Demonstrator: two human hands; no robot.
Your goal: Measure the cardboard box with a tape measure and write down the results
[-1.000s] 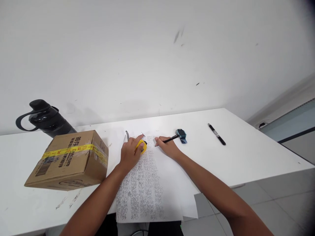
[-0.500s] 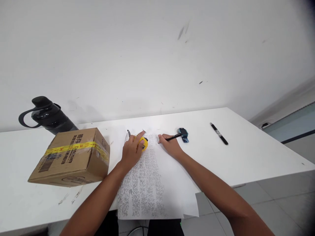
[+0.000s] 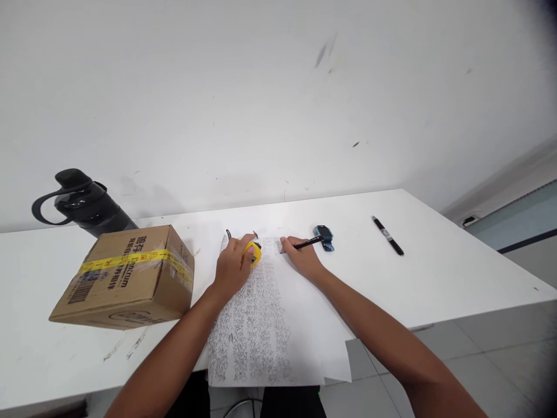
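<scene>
— While the left hand [image 3: 232,270] rests on the patterned sheet [image 3: 256,331], what does it hold?
— A small, round, yellow tape measure [image 3: 253,253] with a black patch on its side. Curled fingers pin it at the sheet's far end, on the white desk [image 3: 435,278]. A black cord [image 3: 227,235] shows just behind it.
— Right hand [image 3: 304,261]?
— Closed around a black pen [image 3: 308,244], tip on the sheet just right of the tape measure. A blue watch [image 3: 324,237] lies just past the pen's back end.
— Change against a second earlier?
— None in grip or placing. Both hands keep their hold, and the tape measure is unmoved on the sheet. Only the view has shifted slightly. The cardboard box [image 3: 126,278] remains to the left.
</scene>
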